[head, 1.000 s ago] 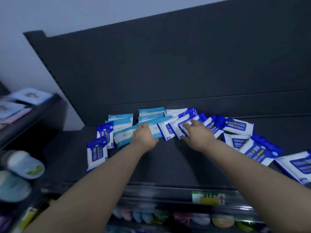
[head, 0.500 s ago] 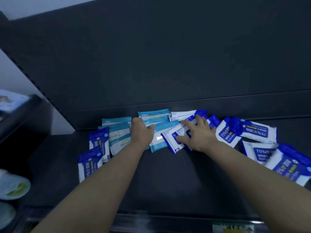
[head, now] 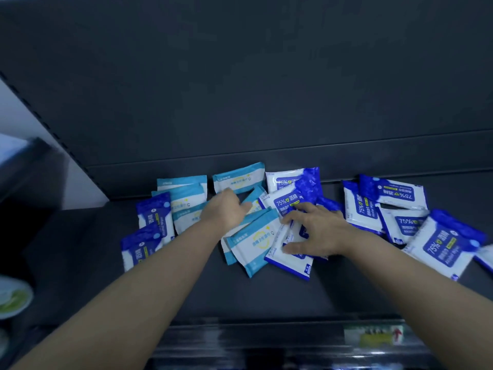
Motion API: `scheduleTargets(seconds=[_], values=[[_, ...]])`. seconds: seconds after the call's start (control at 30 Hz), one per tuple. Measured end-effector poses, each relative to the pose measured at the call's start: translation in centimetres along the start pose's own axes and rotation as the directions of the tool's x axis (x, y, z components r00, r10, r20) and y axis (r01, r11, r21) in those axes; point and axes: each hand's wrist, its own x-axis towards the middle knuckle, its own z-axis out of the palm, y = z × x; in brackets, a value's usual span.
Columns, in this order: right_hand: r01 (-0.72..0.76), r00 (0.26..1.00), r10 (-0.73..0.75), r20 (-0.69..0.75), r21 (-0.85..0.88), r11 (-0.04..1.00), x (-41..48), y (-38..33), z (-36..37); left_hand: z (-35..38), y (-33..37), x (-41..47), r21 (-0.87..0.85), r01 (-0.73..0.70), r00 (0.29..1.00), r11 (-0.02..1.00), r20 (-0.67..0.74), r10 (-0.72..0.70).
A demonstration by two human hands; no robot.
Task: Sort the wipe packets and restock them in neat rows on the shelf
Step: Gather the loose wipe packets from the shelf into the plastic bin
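Wipe packets lie jumbled on a dark grey shelf [head: 266, 295]. Light blue packets [head: 238, 177] cluster at centre-left, and two overlapping ones [head: 253, 244] lie askew nearer the front. Dark blue 75% alcohol packets [head: 442, 244] spread to the right, and two more [head: 154, 214] sit at the far left. My left hand [head: 226, 209] rests on the light blue packets, its fingers pointing right onto a tilted one. My right hand [head: 314, 231] lies with spread fingers on a pile of dark blue packets [head: 289, 202], the thumb pressing a white-and-blue packet [head: 290, 260] near the front.
The shelf's dark back panel [head: 266, 89] rises right behind the packets. A price label [head: 373, 336] sits on the front rail. At the left, a neighbouring shelf [head: 29, 161] and a round white-green container [head: 13, 297] are partly in view.
Both hands shifted among the packets. Two light blue packets and a dark blue one have slid towards the shelf front between my hands. The view has moved closer and to the right.
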Motion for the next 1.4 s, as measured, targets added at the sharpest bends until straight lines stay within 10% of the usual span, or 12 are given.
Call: scheduleTargets(seconds=[0.13,0.4,0.83,0.93,1.1,1.4], values=[[-0.07,0.971,0.103,-0.215,0.155,0.985,1.6,-0.5,-0.6,-0.5,0.0,1.8,0.074,-0.042,0.924,0.996,-0.377,0.067],[-0.151,0.988,0.153,-0.012,0.118,0.981,4.7,-0.7,0.4,-0.8,-0.6,4.1,0.407,-0.061,0.956,0.911,-0.239,0.17],[-0.142,0.99,0.142,0.007,0.038,0.989,-1.6,-0.9,1.7,-2.8,-2.3,0.2,0.04,-0.031,0.996,0.999,0.08,0.028],[-0.139,0.99,0.139,-0.008,0.024,0.99,-2.5,-0.9,2.4,-2.2,-0.7,-1.6,-0.275,0.108,0.95,0.955,0.311,-0.018],[-0.075,0.984,0.094,-0.152,0.128,0.989,-2.4,-0.6,3.1,-0.9,1.7,-3.1,-0.279,0.03,0.869,0.96,0.482,0.113],[-0.093,0.995,0.088,0.045,0.131,0.987,-4.5,2.7,1.5,2.9,3.2,-2.3,-0.345,-0.023,0.984,0.938,0.159,0.083]])
